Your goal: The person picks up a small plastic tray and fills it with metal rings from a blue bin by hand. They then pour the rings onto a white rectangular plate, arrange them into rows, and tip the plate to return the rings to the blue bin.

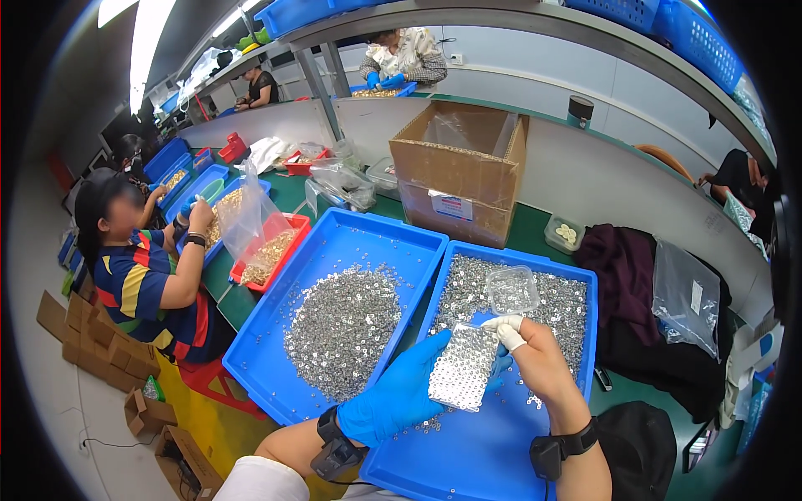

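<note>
My left hand (393, 399), in a blue glove, is closed round a small flat rectangular plate (462, 369) covered with rows of silver ring-shaped metal parts. My right hand (541, 359), with white covers on its fingertips, pinches the plate's upper right corner. Both hands hold it tilted above the right blue tray (443, 468). Loose ring-shaped parts (568, 305) cover this tray's far half, with a clear plastic box (512, 290) lying on them. In the left blue tray (276, 401) there is a large heap of similar parts (347, 330).
Behind the trays stands an open cardboard box (455, 184). A small clear tub (564, 233) and dark clothing (622, 275) lie to the right. A red bin (296, 225) holds gold-coloured parts. A co-worker (150, 275) sits at the left; a shelf (501, 17) spans overhead.
</note>
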Action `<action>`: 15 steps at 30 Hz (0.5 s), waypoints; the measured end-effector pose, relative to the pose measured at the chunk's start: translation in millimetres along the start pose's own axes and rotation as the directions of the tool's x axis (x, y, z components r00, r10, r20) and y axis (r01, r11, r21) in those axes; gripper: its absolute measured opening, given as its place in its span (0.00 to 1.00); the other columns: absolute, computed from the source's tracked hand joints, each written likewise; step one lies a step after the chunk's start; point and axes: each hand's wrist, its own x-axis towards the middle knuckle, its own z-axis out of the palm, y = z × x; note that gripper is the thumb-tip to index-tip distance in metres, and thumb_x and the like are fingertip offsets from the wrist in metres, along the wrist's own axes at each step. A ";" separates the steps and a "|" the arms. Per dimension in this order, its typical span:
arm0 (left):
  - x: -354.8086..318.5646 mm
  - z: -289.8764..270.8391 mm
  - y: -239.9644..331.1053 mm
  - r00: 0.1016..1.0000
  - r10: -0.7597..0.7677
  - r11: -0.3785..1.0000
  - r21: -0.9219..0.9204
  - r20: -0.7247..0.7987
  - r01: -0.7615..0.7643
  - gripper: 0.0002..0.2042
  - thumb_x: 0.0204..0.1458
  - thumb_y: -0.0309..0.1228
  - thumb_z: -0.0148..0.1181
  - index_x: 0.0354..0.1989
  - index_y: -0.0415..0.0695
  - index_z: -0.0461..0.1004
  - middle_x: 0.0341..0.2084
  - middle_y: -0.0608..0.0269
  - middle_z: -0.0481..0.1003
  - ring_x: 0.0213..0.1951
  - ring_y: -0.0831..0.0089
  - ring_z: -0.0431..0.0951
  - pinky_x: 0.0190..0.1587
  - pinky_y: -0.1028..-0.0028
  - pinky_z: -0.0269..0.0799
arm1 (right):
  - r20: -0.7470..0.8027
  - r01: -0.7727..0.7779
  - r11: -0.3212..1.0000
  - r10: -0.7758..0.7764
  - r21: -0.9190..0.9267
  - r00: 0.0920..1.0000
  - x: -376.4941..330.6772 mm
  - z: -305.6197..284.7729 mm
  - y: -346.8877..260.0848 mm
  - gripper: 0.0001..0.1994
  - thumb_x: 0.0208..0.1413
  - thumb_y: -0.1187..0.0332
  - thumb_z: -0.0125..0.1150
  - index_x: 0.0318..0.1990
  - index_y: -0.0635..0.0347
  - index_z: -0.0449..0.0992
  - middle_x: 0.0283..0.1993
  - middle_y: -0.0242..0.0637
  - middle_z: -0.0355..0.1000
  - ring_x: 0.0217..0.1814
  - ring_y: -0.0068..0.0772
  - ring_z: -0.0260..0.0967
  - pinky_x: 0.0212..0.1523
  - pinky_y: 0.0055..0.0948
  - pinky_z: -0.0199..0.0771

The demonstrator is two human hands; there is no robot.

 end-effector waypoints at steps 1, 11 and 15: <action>0.8 1.3 -0.6 1.000 0.012 1.000 0.029 -0.021 -0.012 0.24 0.61 0.39 0.29 0.59 0.34 0.48 0.55 0.41 0.57 0.56 0.50 0.60 0.59 0.55 0.56 | 0.001 -0.003 1.000 0.003 -0.007 1.000 0.6 -1.0 0.7 0.10 0.56 0.69 0.47 0.41 0.62 0.74 0.25 0.26 0.66 0.28 0.15 0.61 0.29 0.20 0.63; -1.0 -4.3 -2.9 0.999 0.043 0.996 0.080 -0.016 -0.041 0.21 0.61 0.38 0.30 0.57 0.36 0.52 0.51 0.47 0.62 0.51 0.56 0.67 0.55 0.55 0.63 | -0.005 0.000 1.000 0.000 0.022 1.000 -0.4 2.1 6.7 0.11 0.57 0.68 0.47 0.41 0.62 0.73 0.26 0.27 0.68 0.27 0.15 0.62 0.29 0.19 0.63; 0.1 -1.1 -4.6 0.998 0.058 0.994 0.093 -0.036 -0.054 0.21 0.61 0.38 0.31 0.56 0.35 0.53 0.50 0.46 0.63 0.51 0.56 0.67 0.55 0.55 0.63 | -0.006 0.016 0.999 -0.016 0.031 1.000 1.3 0.5 11.4 0.11 0.57 0.68 0.47 0.42 0.62 0.73 0.28 0.27 0.69 0.28 0.15 0.62 0.29 0.19 0.64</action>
